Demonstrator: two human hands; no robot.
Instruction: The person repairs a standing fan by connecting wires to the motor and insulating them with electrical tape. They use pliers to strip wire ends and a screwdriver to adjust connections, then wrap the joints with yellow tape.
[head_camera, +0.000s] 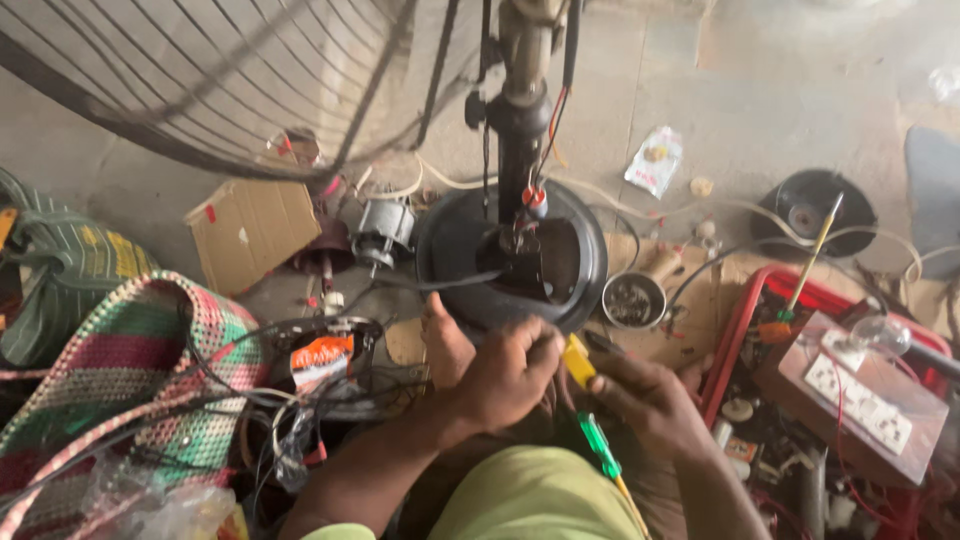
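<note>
Left hand (505, 375) fingers curled tight w/ dark wires just beside them, right hand (650, 400) fingers pinched shut on a yellow-green screwdriver (590, 410), both just below the fan base (460, 250): risk is the tip slipping into the left fingers, since they're touching-close & wires crowd the gap.

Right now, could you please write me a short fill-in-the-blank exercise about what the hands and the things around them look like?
1. The right hand holds a tool with a yellow and ____ handle.
2. The left hand rests at the rim of the fan's round ____ base.
3. The small metal bowl sits to the ____ of that base.
4. The woven basket is striped green, white and ____.

Missing words: green; black; right; red
</note>
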